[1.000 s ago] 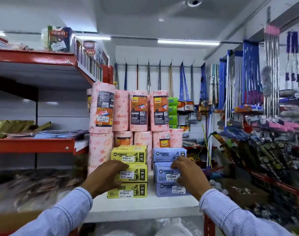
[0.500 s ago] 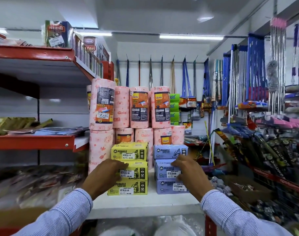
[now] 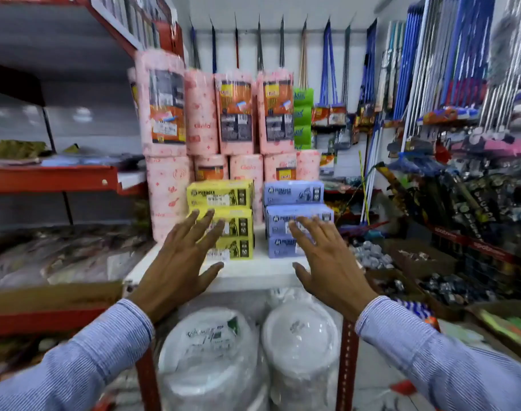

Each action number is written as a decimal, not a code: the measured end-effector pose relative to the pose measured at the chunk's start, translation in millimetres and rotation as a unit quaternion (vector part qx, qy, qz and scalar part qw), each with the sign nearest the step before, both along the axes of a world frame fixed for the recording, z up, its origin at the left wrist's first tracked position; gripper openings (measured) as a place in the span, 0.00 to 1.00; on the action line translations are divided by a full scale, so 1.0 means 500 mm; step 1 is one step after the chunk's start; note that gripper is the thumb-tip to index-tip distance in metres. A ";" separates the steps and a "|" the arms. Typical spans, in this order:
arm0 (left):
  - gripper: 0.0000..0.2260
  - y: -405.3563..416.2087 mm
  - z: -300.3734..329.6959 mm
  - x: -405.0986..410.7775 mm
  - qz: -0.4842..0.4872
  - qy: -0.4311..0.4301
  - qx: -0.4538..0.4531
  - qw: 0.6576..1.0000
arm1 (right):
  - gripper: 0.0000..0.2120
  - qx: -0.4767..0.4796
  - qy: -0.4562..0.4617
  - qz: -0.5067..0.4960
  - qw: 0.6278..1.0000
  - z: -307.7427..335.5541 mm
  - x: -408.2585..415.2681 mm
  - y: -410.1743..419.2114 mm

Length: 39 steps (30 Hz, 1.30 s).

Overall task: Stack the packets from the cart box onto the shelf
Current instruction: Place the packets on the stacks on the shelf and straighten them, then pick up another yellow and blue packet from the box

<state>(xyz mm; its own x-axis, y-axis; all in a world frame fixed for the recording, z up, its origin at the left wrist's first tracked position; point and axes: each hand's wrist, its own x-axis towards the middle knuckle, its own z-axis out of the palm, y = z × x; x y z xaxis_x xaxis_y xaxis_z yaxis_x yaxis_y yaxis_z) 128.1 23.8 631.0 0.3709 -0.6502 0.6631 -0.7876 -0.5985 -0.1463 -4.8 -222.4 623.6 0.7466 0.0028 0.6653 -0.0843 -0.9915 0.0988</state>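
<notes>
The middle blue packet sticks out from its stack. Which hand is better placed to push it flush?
Probably the right hand: its spread fingers are already in front of the blue stack. The left hand is at the yellow stack.

Both arms reach forward from the near edge, in blue-and-white striped sleeves that end at the wrists. The left hand [image 3: 180, 262] is spread flat, palm away, fingers [image 3: 207, 222] fanned upward toward the far side and thumb stuck out to the right. The right hand [image 3: 327, 259] mirrors it, empty, fingers splayed, thumb pointing left. The two hands are well apart.
</notes>
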 end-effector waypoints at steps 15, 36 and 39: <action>0.26 0.061 -0.564 -0.258 -0.081 0.291 0.129 0.945 | 0.30 0.150 0.301 0.006 0.942 -0.521 -0.231 0.074; 0.28 -0.001 -1.288 -0.352 -0.018 0.520 0.331 0.787 | 0.16 0.113 0.675 -0.023 0.729 -1.239 -0.308 0.173; 0.22 -0.011 -1.293 -0.343 -0.006 0.522 0.344 0.780 | 0.14 0.135 0.671 -0.017 0.729 -1.254 -0.305 0.173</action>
<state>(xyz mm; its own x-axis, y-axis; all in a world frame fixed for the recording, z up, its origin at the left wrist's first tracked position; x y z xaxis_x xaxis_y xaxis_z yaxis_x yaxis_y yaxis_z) -43.6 18.4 -15.6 0.4666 -0.7270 -0.5038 -0.6972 -0.6528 0.2962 -157.2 -135.7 -3.5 0.7224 -0.0277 -0.6909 -0.1167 -0.9898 -0.0823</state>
